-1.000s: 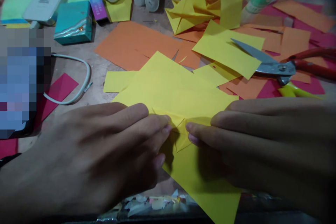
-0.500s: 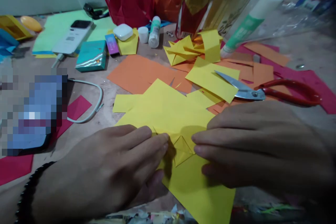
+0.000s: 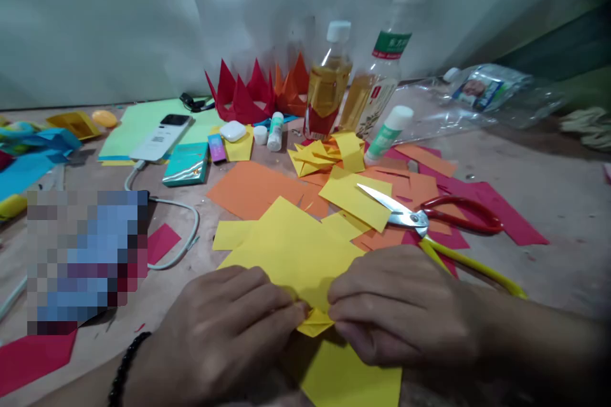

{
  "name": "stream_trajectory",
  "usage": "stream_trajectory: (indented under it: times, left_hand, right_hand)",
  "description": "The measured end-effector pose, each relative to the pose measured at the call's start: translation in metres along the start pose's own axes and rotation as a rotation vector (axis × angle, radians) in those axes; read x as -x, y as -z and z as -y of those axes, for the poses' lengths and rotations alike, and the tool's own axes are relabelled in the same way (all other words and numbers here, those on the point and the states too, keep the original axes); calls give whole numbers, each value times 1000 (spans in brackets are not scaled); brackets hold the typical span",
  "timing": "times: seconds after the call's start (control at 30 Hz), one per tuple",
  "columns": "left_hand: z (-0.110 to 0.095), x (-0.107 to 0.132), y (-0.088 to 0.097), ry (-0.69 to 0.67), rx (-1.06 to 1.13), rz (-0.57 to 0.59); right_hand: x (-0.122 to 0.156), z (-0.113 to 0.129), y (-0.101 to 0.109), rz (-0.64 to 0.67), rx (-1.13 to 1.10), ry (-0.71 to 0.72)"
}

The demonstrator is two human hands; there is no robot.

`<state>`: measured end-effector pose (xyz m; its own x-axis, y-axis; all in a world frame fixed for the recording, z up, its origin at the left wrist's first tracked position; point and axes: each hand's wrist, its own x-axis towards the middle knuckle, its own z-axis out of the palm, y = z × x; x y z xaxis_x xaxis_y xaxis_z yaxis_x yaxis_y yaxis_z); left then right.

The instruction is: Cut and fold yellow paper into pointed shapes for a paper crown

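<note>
My left hand (image 3: 229,331) and my right hand (image 3: 405,315) meet at the near edge of the table, fingertips almost touching. Both pinch a small folded piece of yellow paper (image 3: 314,323) between them. It lies on a larger yellow sheet (image 3: 291,248) spread on the table (image 3: 548,203). A dark bead bracelet (image 3: 123,369) circles my left wrist. What the folded piece looks like under the fingers is hidden.
Red-handled scissors (image 3: 429,216) lie right of the sheet among orange (image 3: 252,187), yellow and red paper scraps. Behind them stand two bottles (image 3: 329,86), glue sticks (image 3: 386,133), folded yellow shapes (image 3: 324,152) and red paper crowns (image 3: 248,95). A teal box (image 3: 186,165), a phone (image 3: 160,137) and a white cable (image 3: 181,229) lie to the left.
The view has tilted up and pulled back, so the back wall and bottles now show. My fingertips have closed in on the small yellow fold.
</note>
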<state>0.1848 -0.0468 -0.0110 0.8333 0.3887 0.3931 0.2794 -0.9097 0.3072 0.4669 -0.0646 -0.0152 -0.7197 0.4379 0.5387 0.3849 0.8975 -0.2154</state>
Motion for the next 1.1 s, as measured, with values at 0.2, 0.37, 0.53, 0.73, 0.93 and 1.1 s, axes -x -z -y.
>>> stream_trajectory:
  times: [0.2,0.37,0.53,0.73,0.93,1.1]
  left_hand:
    - [-8,-3,-1,101,111,-129]
    - [-12,-3,2,84,90,-144]
    - [-4,8,-3,-102,60,-100]
    - [-3,16,-26,-150,48,-259]
    - [-1,18,-1,198,-181,-202]
    - [4,6,6,300,-225,-122]
  right_hand:
    - [-5,4,2,-17,-118,7]
    - [-2,12,-7,-39,-181,-36]
    - [-2,17,-10,-124,-175,1]
    - [-4,23,11,14,-73,110]
    - [3,-40,42,-268,346,-64]
    - [-1,-68,48,-193,465,-207]
